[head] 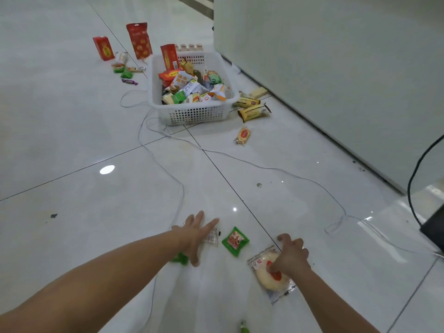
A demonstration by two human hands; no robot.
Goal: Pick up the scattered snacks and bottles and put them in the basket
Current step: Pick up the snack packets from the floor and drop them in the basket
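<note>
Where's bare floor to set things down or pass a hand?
Bare: wide floor left of the basket, short of the red boxes. Crowded: yellow bars right of basket; green packet between left hand and right hand; white cable mid-floor.

Lettering on snack packets (185, 84) unreadable

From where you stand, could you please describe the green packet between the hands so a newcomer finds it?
On the tiled floor, look between the left hand and the right hand. The green packet lies there untouched; unlike the clear wrapper and the clear bread pack beside it, it is bright green with a red picture.
</note>
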